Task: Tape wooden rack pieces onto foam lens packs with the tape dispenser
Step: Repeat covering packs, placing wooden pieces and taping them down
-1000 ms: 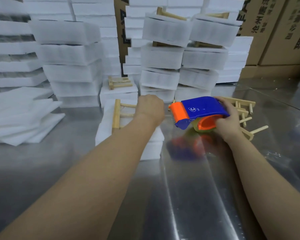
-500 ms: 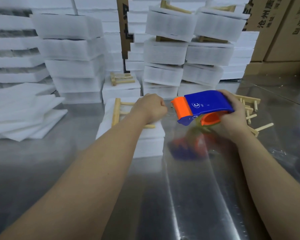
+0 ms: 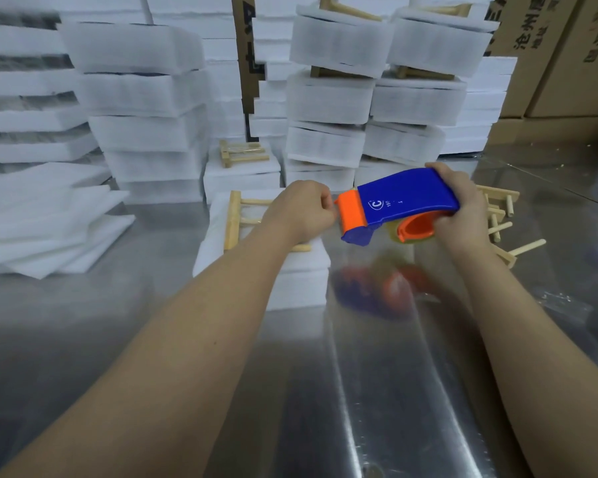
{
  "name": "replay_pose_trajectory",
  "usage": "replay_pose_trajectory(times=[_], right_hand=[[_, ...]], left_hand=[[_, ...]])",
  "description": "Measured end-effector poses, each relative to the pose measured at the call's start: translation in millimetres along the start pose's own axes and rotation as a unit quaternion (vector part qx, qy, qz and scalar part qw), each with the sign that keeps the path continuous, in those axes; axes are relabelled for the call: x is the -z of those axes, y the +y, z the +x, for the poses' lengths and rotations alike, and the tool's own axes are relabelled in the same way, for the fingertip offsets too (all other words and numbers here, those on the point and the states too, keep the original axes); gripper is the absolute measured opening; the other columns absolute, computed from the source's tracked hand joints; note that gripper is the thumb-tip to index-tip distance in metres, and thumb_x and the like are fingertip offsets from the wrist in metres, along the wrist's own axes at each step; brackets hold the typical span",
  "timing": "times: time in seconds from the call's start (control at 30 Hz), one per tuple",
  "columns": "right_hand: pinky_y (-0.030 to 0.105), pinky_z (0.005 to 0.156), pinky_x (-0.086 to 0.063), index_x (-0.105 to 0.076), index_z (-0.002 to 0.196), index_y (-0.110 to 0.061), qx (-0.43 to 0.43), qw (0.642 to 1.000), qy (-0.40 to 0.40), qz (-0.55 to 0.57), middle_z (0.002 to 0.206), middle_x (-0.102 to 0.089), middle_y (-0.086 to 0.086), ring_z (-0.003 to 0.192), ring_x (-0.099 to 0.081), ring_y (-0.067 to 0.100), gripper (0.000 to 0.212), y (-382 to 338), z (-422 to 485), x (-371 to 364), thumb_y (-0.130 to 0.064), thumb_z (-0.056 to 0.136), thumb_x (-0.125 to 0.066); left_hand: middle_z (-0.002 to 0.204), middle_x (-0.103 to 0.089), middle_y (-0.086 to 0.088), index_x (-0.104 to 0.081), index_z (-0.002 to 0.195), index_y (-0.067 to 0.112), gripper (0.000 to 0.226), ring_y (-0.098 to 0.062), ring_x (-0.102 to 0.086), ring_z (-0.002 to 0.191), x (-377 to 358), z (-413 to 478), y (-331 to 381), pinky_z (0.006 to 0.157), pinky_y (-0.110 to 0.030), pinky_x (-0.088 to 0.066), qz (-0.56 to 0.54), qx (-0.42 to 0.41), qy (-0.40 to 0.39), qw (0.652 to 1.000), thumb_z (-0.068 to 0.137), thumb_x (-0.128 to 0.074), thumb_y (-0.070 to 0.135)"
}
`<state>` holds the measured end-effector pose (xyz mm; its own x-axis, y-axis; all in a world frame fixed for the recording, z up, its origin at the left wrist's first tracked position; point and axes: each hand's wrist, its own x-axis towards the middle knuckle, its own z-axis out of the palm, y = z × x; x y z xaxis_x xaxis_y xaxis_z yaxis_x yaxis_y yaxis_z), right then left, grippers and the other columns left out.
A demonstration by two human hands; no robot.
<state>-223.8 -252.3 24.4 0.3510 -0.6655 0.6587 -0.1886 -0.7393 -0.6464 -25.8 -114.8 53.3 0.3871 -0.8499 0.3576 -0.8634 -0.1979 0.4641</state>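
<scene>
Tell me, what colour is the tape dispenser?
The tape dispenser is blue with an orange nose and hub, in the head view.

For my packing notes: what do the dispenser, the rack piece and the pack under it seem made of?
The dispenser looks plastic: smooth blue and orange shell, slight gloss. The rack piece: pale bare wood, matte, dowel rungs. The pack: white foam, it seems, matte with fuzzy edges.

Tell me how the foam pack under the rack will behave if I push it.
Probably light: the foam pack is soft-looking white foam, so it should slide easily on the shiny metal table. The rack seems to lie loose on top and may shift. Edges likely dent under pressure.
</scene>
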Motion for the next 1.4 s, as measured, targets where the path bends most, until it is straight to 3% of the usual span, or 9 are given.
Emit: replay_pose_trajectory(times=[0.07, 0.23, 0.37, 0.73, 0.93, 1.03, 1.13, 1.27, 1.4], right_hand=[[0.001, 0.083, -0.036, -0.052, 0.134, -0.011, 0.025, 0.999, 0.017, -0.031, 0.120, -0.055, 0.006, 0.106, -0.047, 0.006, 0.063, -3, 0, 0, 0.018, 0.078, -0.058], [0.022, 0.086, -0.044, -0.050, 0.135, -0.017, 0.056, 0.994, 0.051, -0.076, 0.128, -0.053, 0.007, 0.110, -0.044, 0.007, 0.061, -14, -2, -4, 0.001, 0.081, -0.070], [0.033, 0.088, -0.048, -0.049, 0.136, -0.016, 0.063, 0.991, 0.062, -0.101, 0.131, -0.052, 0.009, 0.117, -0.049, 0.019, 0.062, -19, -3, -6, -0.003, 0.081, -0.072], [0.027, 0.085, -0.042, -0.048, 0.136, -0.009, 0.091, 0.983, 0.089, -0.135, 0.131, -0.052, 0.013, 0.120, -0.050, 0.025, 0.063, -28, -8, -10, -0.012, 0.080, -0.075], [0.031, 0.085, -0.041, -0.048, 0.136, -0.005, 0.116, 0.980, 0.103, -0.127, 0.129, -0.053, 0.018, 0.117, -0.051, 0.031, 0.066, -31, -10, -8, -0.018, 0.076, -0.071], [0.038, 0.081, -0.045, -0.051, 0.135, -0.007, 0.131, 0.965, 0.102, -0.203, 0.127, -0.054, 0.020, 0.117, -0.051, 0.034, 0.065, -26, -10, -10, -0.010, 0.075, -0.075], [0.039, 0.087, -0.045, -0.049, 0.136, -0.023, 0.002, 0.974, 0.138, -0.179, 0.132, -0.049, 0.010, 0.120, -0.049, 0.026, 0.070, -15, -6, 2, -0.003, 0.073, -0.073], [0.036, 0.092, -0.042, -0.051, 0.130, -0.031, -0.183, 0.954, 0.217, -0.092, 0.128, -0.054, 0.002, 0.117, -0.053, 0.024, 0.062, -8, 5, 25, -0.008, 0.073, -0.050], [0.038, 0.096, -0.045, -0.062, 0.119, -0.013, -0.328, 0.937, 0.110, -0.052, 0.119, -0.064, 0.016, 0.113, -0.057, 0.035, 0.039, 0, 12, 33, -0.024, 0.082, -0.059]], left_hand=[[0.076, -0.064, -0.008, -0.060, 0.072, 0.008, 0.017, -0.029, -0.058, 0.077, 0, 1, -1, 0.069, -0.038, -0.051, 0.004, -0.019, 0.004, 1.000, 0.084, -0.051, 0.012], [0.076, -0.064, -0.014, -0.060, 0.074, 0.003, 0.013, -0.031, -0.056, 0.074, 1, 3, -1, 0.064, -0.035, -0.045, -0.001, -0.059, 0.009, 0.998, 0.082, -0.051, 0.008], [0.074, -0.057, -0.011, -0.053, 0.071, 0.005, 0.008, -0.024, -0.049, 0.069, 2, 2, -1, 0.060, -0.029, -0.037, 0.001, -0.079, 0.000, 0.997, 0.079, -0.052, 0.005], [0.070, -0.054, 0.002, -0.050, 0.076, 0.011, 0.009, -0.013, -0.047, 0.065, 1, 2, -4, 0.056, -0.023, -0.036, -0.029, -0.052, 0.002, 0.998, 0.084, -0.052, 0.008], [0.074, -0.053, 0.008, -0.050, 0.081, 0.014, 0.008, -0.010, -0.049, 0.070, 1, 1, -3, 0.059, -0.023, -0.038, -0.047, -0.037, 0.016, 0.998, 0.088, -0.051, 0.009], [0.075, -0.054, 0.008, -0.054, 0.084, 0.013, 0.006, -0.012, -0.051, 0.071, 2, -1, -4, 0.061, -0.025, -0.040, -0.074, -0.020, 0.036, 0.996, 0.088, -0.051, 0.009], [0.075, -0.059, 0.007, -0.056, 0.080, 0.016, 0.012, -0.018, -0.056, 0.079, 2, -2, -5, 0.070, -0.029, -0.046, -0.099, -0.020, 0.027, 0.995, 0.087, -0.052, 0.007], [0.073, -0.064, 0.008, -0.058, 0.072, 0.021, 0.016, -0.020, -0.063, 0.081, 3, 0, -7, 0.077, -0.036, -0.053, -0.086, -0.018, 0.004, 0.996, 0.084, -0.056, 0.010], [0.071, -0.063, 0.010, -0.062, 0.073, 0.023, 0.013, -0.017, -0.063, 0.081, 3, -1, -7, 0.078, -0.034, -0.052, -0.055, -0.007, -0.008, 0.998, 0.085, -0.059, 0.016]])
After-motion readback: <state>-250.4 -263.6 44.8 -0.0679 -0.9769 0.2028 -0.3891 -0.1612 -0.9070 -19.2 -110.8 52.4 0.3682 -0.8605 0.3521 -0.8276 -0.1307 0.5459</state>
